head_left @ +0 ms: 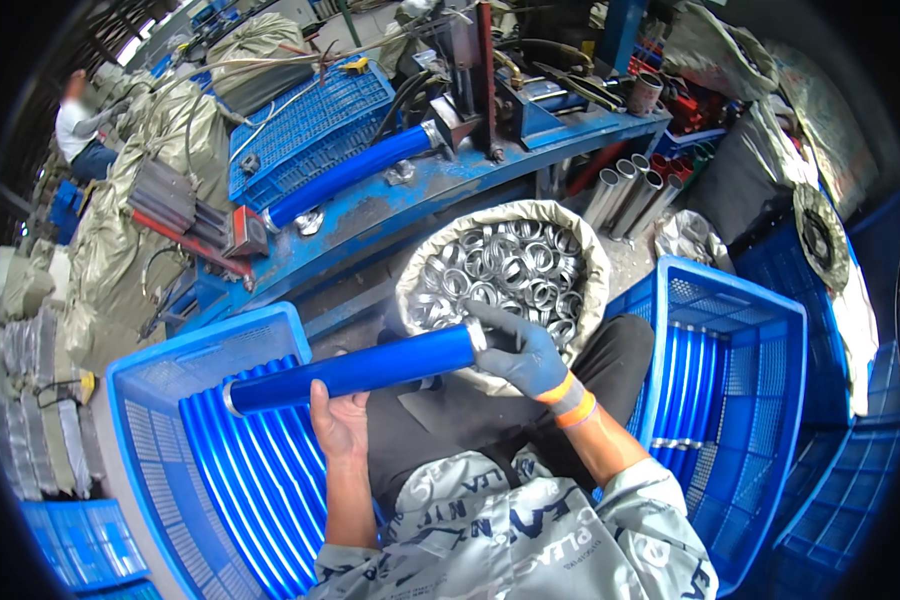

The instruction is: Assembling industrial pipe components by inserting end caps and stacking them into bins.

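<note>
I hold a long blue tube [355, 370] level across my lap. My left hand [338, 425], bare, grips it from below near its left third. My right hand [522, 350], in a grey glove with an orange cuff, is closed around the tube's right end, where a silver metal ring [478, 336] sits on it. Just beyond the right hand stands a sack of silver metal rings [505, 265], open at the top.
A blue crate of blue tubes [232, 450] sits at my left, another blue crate [730, 400] with a few tubes at my right. Ahead is a blue workbench with a press machine [475, 90] and a blue tube in it. A person [78, 125] sits far left.
</note>
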Available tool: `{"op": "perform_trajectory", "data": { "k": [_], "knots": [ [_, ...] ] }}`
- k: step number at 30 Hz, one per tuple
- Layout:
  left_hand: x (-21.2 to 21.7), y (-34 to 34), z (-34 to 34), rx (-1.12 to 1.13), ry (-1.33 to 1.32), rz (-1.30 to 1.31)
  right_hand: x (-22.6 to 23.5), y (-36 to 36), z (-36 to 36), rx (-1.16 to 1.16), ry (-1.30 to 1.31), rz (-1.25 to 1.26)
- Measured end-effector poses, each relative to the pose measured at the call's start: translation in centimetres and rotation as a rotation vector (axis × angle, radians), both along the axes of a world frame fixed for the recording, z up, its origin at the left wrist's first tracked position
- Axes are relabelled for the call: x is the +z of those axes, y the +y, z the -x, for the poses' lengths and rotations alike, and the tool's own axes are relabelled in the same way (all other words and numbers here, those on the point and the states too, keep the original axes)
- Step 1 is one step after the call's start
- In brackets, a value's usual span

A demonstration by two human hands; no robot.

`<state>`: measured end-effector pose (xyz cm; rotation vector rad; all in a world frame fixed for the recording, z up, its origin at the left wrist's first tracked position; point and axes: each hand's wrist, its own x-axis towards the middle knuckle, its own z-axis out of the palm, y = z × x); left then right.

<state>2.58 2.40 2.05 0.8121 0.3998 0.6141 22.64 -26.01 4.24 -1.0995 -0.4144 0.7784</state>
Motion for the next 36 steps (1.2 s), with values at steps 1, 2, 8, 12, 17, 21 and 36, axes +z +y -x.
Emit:
{"op": "perform_trajectory", "data": {
  "k": [1,2,8,12,17,21,36],
  "knots": [
    [-0.6,0.5,0.5,0.001,0.007,-0.015,-0.1,1.0,-0.6,0.064,-0.067,0.007],
    [-1.1,1.1,0.4,0.053,0.013,0.088,-0.9,2.2,-1.8,0.063,-0.032,-0.174],
    [-1.5,4.0,0.7,0.091,-0.042,0.295,-2.9,9.3,-12.2,-0.087,-0.353,0.192],
    [-1.3,6.5,2.7,0.134,-0.069,0.225,-0.8,20.7,-19.4,-0.138,-0.76,0.271],
    [-0.9,9.7,9.8,0.373,0.049,0.162,0.7,34.3,-24.1,-0.452,-1.809,0.64],
    [-1.6,12.0,13.1,0.372,0.021,0.075,-2.6,38.0,-29.2,-0.547,-1.839,0.883],
    [-6.3,11.6,-14.3,0.059,0.151,0.135,6.7,5.4,-20.2,-0.795,-0.94,0.195]
  ]
}}
